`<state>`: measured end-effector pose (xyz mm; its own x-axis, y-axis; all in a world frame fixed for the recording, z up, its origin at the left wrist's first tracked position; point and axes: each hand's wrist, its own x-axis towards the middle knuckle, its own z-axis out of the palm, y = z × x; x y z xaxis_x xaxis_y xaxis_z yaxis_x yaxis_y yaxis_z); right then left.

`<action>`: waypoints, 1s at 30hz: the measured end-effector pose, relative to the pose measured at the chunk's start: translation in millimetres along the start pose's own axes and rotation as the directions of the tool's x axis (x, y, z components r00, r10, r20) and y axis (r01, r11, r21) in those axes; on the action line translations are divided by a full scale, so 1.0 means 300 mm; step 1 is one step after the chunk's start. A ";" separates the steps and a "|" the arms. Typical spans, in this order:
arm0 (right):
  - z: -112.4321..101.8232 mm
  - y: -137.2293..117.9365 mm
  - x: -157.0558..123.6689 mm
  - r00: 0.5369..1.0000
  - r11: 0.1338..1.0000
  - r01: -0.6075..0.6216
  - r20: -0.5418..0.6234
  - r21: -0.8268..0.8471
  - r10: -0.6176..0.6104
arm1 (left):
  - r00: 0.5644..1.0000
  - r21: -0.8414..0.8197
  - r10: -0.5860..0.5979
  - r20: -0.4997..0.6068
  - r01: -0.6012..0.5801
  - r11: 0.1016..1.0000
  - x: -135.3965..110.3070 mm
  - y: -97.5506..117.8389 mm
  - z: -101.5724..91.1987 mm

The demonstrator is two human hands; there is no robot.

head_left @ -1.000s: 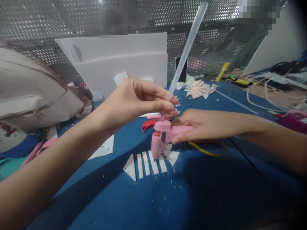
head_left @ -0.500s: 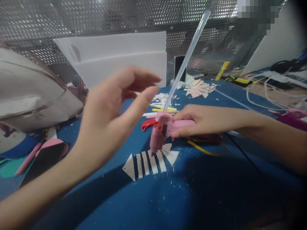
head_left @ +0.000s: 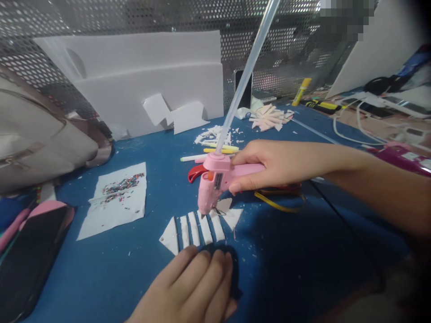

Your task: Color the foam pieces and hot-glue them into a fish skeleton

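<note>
My right hand [head_left: 269, 163] grips the handle of a pink glue gun [head_left: 218, 179], nozzle pointing down at white foam pieces [head_left: 198, 226] laid out as strips and triangles on the blue sheet [head_left: 286, 269]. A long clear glue stick [head_left: 247, 72] rises from the back of the gun. My left hand [head_left: 191, 289] lies flat on the blue sheet just below the white pieces, fingers stretched out together, holding nothing.
A white paper with glitter bits [head_left: 116, 199] lies to the left, a dark phone in a pink case [head_left: 30, 255] at the far left edge. White foam boards [head_left: 144, 85] lean on the perforated metal wall. Red scissors [head_left: 195, 172], scraps, cables [head_left: 350, 130] and a yellow glue tube [head_left: 301, 91] lie behind.
My left hand let go of the glue stick, opened, and dropped down onto the blue sheet below the white pieces. The right hand kept the glue gun nearly in place.
</note>
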<state>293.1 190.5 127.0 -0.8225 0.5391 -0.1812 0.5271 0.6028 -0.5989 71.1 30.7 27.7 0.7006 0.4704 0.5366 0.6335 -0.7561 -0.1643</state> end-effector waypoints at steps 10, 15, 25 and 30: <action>-0.003 -0.017 -0.006 1.000 1.000 -0.028 0.004 0.001 0.028 | 0.994 0.017 0.009 0.108 -0.011 1.000 0.015 -0.011 0.034; -0.004 -0.016 -0.005 0.999 0.999 -0.032 0.008 0.009 0.032 | 0.990 0.039 -0.001 0.139 -0.004 0.999 0.022 -0.001 0.048; 0.010 0.017 0.013 0.998 0.998 0.017 0.053 0.058 -0.020 | 0.996 0.098 -0.021 0.084 0.013 0.995 0.010 0.030 0.061; 0.015 0.021 0.015 0.997 0.997 -0.014 0.071 0.073 0.009 | 0.997 0.106 -0.051 0.056 0.045 0.993 -0.002 0.030 0.086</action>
<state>291.8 194.0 118.8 -0.8310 0.5011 -0.2416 0.5215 0.5505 -0.6519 84.8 35.2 4.6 0.6848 0.5327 0.4973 0.6954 -0.6817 -0.2274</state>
